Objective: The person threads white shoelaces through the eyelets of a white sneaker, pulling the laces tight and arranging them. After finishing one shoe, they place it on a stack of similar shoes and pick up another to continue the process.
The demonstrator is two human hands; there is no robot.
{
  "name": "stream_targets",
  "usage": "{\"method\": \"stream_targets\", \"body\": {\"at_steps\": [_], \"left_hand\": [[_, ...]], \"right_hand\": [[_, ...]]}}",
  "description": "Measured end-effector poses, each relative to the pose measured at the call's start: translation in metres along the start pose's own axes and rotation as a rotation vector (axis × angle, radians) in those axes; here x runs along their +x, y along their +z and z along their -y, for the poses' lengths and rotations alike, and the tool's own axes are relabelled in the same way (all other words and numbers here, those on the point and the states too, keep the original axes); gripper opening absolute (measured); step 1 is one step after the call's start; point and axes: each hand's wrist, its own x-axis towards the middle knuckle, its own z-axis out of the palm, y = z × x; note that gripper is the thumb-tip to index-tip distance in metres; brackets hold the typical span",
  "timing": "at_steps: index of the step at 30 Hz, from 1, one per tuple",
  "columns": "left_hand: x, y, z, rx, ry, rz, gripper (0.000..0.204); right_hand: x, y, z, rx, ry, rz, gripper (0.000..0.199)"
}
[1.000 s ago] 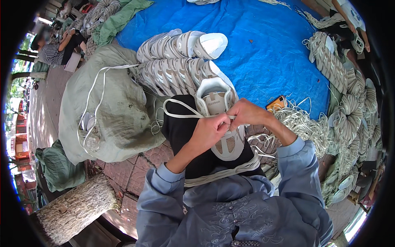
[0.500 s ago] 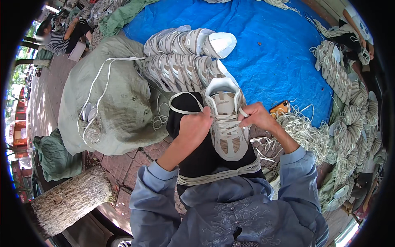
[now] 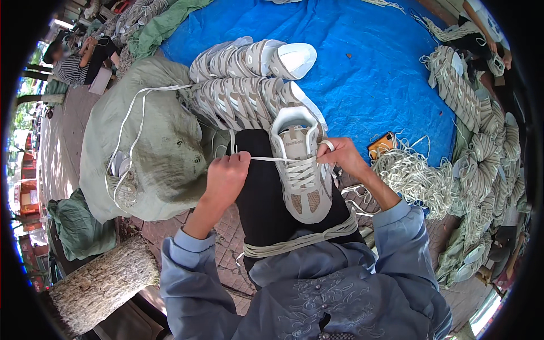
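A beige and white sneaker (image 3: 306, 205) rests on my black-trousered legs, its toe toward me. White lace crosses its upper part in several rows. My left hand (image 3: 225, 177) is closed on a shoelace (image 3: 262, 159), which runs taut from the fist to the sneaker's eyelets. Beside the sneaker's right edge, my right hand (image 3: 342, 154) pinches the lace's other side, and a small loop of it stands at the fingers. A bundle of laces (image 3: 306, 241) lies across my lap.
Stacked sneakers (image 3: 232, 102) lie on a blue tarp (image 3: 374, 73) beyond my knees. At left stand a grey-green sack (image 3: 153, 147) and a tree trunk (image 3: 105, 280). A lace heap (image 3: 416, 178), an orange phone (image 3: 382, 145) and more shoes (image 3: 479, 141) are at right. People sit at both far sides.
My left hand has moved left, away from the sneaker, drawing the lace straight across. The loose loop near it has gone. My right hand stays at the sneaker's right side.
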Motion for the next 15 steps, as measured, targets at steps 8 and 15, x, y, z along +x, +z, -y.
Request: {"method": "stream_targets", "body": {"at_steps": [8,15], "left_hand": [[0.01,-0.019,0.02,-1.678,-0.75,-0.032,0.013],[0.038,-0.04,0.085,-1.975,-0.715,-0.674,0.019]], "right_hand": [[-0.009,-0.013,0.015,0.015,0.056,-0.007,0.017],[-0.009,0.007,0.046,-0.686,-0.367,0.019,0.018]]}}
